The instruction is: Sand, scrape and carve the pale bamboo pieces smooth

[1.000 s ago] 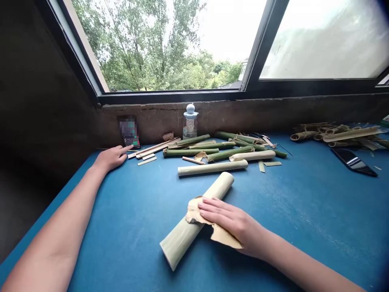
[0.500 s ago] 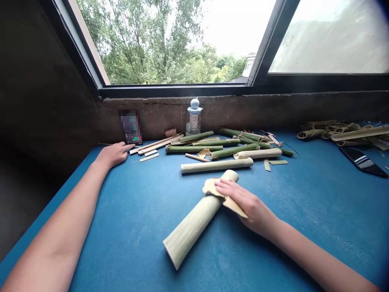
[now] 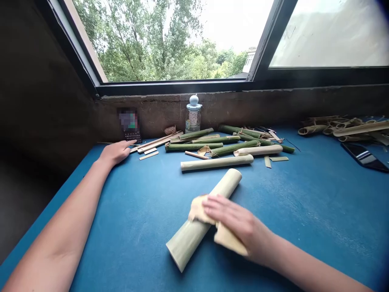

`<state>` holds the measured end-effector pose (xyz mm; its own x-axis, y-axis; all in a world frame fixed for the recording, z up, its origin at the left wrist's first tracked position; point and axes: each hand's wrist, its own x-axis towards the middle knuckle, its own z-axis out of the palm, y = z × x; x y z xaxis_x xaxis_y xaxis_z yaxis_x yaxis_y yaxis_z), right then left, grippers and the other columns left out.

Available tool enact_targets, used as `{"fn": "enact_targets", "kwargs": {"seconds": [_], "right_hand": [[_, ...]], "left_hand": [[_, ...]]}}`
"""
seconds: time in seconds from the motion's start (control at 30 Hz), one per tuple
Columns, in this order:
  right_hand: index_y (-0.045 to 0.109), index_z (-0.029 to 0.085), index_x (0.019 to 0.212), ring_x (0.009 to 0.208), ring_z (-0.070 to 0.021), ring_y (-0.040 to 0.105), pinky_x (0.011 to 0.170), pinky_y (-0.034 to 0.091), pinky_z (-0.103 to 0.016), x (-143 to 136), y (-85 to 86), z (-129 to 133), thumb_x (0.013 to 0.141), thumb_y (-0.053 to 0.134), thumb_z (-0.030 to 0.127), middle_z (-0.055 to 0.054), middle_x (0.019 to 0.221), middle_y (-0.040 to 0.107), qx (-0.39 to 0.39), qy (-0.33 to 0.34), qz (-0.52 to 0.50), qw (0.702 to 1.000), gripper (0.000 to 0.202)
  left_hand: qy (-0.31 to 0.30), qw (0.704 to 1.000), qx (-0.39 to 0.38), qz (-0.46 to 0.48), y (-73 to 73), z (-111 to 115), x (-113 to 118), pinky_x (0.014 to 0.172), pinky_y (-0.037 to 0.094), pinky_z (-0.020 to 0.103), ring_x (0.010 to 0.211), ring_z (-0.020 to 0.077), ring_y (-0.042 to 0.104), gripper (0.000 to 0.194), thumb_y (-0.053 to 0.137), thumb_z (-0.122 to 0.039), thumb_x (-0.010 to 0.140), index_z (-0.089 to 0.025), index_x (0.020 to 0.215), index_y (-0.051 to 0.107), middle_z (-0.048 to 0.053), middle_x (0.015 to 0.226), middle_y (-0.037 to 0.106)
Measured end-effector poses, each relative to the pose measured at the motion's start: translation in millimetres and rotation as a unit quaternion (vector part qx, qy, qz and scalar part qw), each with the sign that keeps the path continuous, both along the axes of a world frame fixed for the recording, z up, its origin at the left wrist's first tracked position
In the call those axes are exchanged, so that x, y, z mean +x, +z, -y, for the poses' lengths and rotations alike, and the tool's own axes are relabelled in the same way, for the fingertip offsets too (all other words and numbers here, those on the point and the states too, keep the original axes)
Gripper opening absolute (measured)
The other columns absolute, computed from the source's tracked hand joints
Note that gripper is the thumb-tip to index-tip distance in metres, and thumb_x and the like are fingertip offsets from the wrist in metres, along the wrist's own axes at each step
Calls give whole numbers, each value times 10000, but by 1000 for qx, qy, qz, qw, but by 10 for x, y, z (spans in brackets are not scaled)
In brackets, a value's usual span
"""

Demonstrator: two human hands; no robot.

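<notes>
A pale, peeled bamboo piece (image 3: 185, 245) lies slantwise on the blue table, its near end wider. Over its middle, my right hand (image 3: 232, 219) is closed on a folded, ragged-edged sheet of yellowish sandpaper (image 3: 229, 240), pressing it against the bamboo. The hand is slightly blurred. At the far left, my left hand (image 3: 115, 152) rests on the table with a finger stretched to the lower screen of a phone (image 3: 131, 125) leaning on the wall. A keyboard shows on that screen. Nothing is held in the left hand.
Beyond the bamboo lie a thinner peeled pole (image 3: 217, 163), several green bamboo lengths (image 3: 194, 147) and thin strips (image 3: 148, 155). A blue-lidded jar (image 3: 193, 115) stands by the wall. At right are a dark phone-like slab (image 3: 364, 157) and a bamboo pile (image 3: 358, 130).
My right hand has slid the sandpaper down the bamboo toward me. A keyboard has appeared on the phone screen, and my left finger now reaches a little further onto it.
</notes>
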<state>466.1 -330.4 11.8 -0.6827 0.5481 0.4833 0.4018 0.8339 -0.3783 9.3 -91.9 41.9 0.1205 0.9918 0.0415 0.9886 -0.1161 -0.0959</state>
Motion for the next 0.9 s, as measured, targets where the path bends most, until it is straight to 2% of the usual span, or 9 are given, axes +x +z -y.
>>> {"fn": "enact_targets", "kwargs": {"seconds": [0.07,0.1,0.23,0.27,0.4,0.47,0.7,0.83,0.9], "right_hand": [[438,94,1470,1467,-252,406,1235,338,-454,-42,29,65,993,493,241,-181,1461,564,1,72,10,997,503],[446,102,1463,1461,-247,416,1233,341,-449,-38,35,68,995,494,244,-174,1446,580,4,70,7,998,491],[492,171,1433,1432,-220,461,1235,333,-439,58,39,3,985,491,151,-132,1428,606,10,-70,-4,997,449],[492,174,1435,1434,-222,458,1239,327,-441,64,49,11,980,493,141,-130,1438,599,11,-82,0,997,455],[450,125,1473,1464,-246,412,1245,322,-438,-11,129,141,980,522,214,-144,1487,548,0,3,40,999,506],[459,119,1470,1461,-243,417,1243,325,-434,-14,138,150,986,519,234,-142,1478,557,-4,20,42,999,501],[529,205,1429,1414,-237,486,1236,313,-491,252,7,-87,1011,438,163,-110,1434,606,5,-127,-4,992,429],[441,181,1501,1457,-253,423,1252,281,-482,125,64,59,993,506,206,-126,1487,552,-3,-50,42,998,512],[414,178,1517,1464,-253,411,1258,267,-477,97,81,93,986,524,220,-125,1499,539,-10,-20,55,998,544]], "left_hand": [[1,1000,2,16,-8,-7,16,940,471,348,1291,296,561,653,299,-344,889,-321,1526,441,13,1462,566],[0,1000,3,16,-14,-7,22,953,468,348,1292,292,561,651,290,-348,895,-317,1526,442,8,1469,562],[4,1000,2,22,-37,0,44,998,448,349,1335,280,531,621,259,-394,938,-298,1517,459,18,1501,534],[5,1000,2,24,-40,0,50,1010,441,347,1354,277,515,618,250,-413,950,-292,1520,455,21,1512,523],[6,999,1,32,-38,-6,78,1029,428,359,1398,286,470,646,206,-516,982,-282,1554,394,36,1538,492],[8,999,-1,35,-33,-5,87,1027,428,369,1395,295,474,661,191,-556,987,-286,1558,384,44,1536,494],[13,999,7,43,-32,21,93,1031,423,368,1407,290,462,649,172,-564,998,-304,1548,399,23,1551,473],[13,999,-1,46,-25,6,119,1036,424,395,1420,302,446,646,183,-590,997,-344,1582,306,18,1568,447],[18,999,-3,51,-19,4,129,1027,434,405,1409,315,459,637,192,-586,997,-354,1578,313,18,1557,462]]}}
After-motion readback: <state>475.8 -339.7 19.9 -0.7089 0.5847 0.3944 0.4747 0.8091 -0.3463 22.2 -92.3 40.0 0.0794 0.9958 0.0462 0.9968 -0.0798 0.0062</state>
